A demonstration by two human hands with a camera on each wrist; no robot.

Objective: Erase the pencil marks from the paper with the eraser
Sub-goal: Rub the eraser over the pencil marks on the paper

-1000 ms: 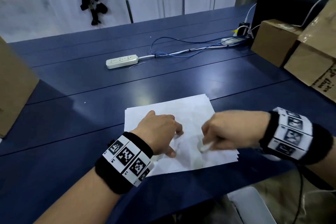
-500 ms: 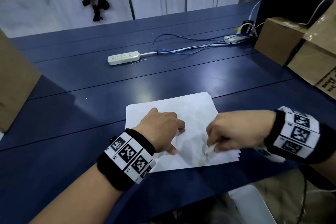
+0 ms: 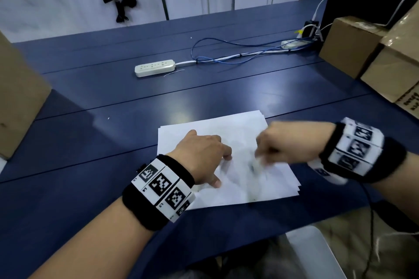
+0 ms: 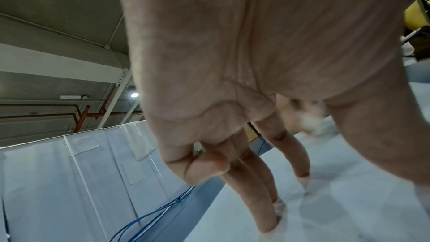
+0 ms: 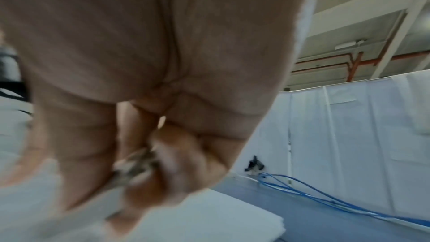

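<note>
On the near part of the blue table [image 3: 95,102], well in front of the power strip [image 3: 154,67], lies the paper [image 3: 231,129], a small stack of white sheets. At the paper's left side the left hand [image 3: 203,154] presses down with straightened, spread fingertips [image 4: 271,225], pinning the sheets flat and holding nothing. Over the paper's right half the right hand [image 3: 288,146] is clenched round the eraser [image 5: 133,167], a small smudged block pinched between thumb and curled fingers; both hand and eraser are blurred, so the exact contact point with the sheet cannot be made out, though the eraser looks to be at or just above the surface. Between the two hands, grey pencil marks [image 3: 252,169] and faint smears show on the top sheet. Judging from that, the erasing seems underway but unfinished: some grey remains near the eraser and toward the paper's near edge, and those patches would need more rubbing.
</note>
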